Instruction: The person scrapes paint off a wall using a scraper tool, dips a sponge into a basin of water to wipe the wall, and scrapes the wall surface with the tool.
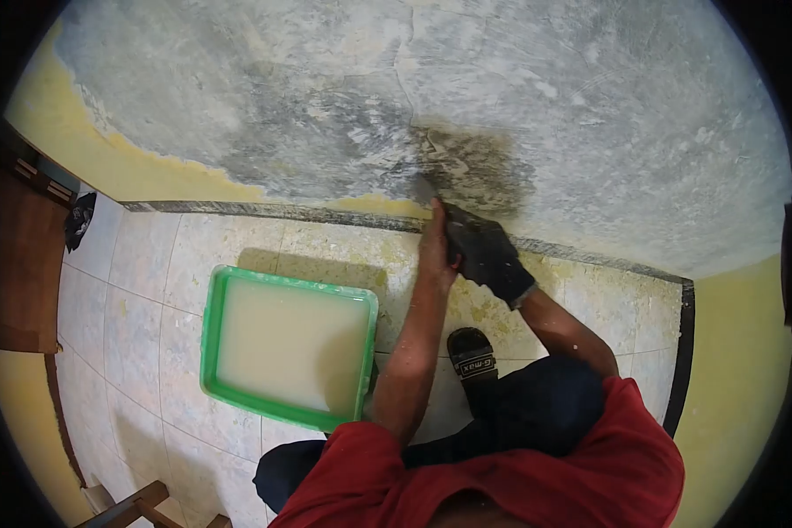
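Note:
My right hand (487, 253), in a dark knit glove, is closed around a scraper (424, 188); its handle is hidden by my hands. The grey blade meets the wall (308, 132) low down, just above the dark baseboard strip. My bare left hand (437, 244) is closed against the same tool, its thumb stretched toward the blade and its other fingers mostly hidden. Right of the blade is a dark, wet-looking patch (480, 167) on the grey wall. A strip of yellow paint (383, 204) borders the blade's left side.
A green tray (209, 339) of cloudy, whitish liquid stands on the tiles to my left. Paint flakes (480, 304) litter the floor along the wall. My sandalled foot (472, 352) is below my hands. Wooden furniture (18, 255) and a black plastic bag (79, 220) are at far left.

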